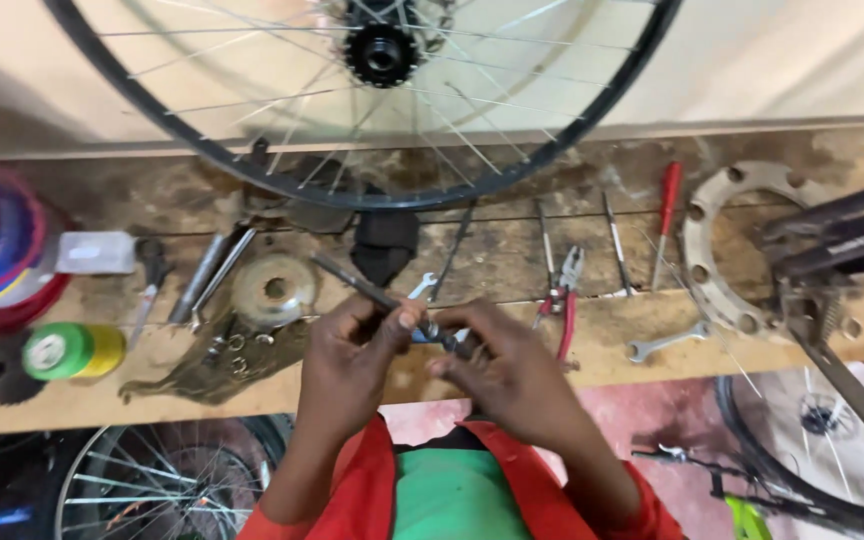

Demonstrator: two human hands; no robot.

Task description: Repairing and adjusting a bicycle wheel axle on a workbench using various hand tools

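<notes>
Steel axle (392,300), stiff, likely greasy: I see left hand (352,350) and right hand (497,365) pinching it mid-shaft, wheel (372,190) at twelve o'clock.

A white label (48,351) caps the green and yellow tape roll (74,351) at the bench's left.

I am looking at a bicycle repair workshop: a spoked wheel (372,100) is leaning over a worn wooden bench (652,345) where wrenches (664,343), pliers (565,300) and screwdrivers (666,215) are lying.
</notes>
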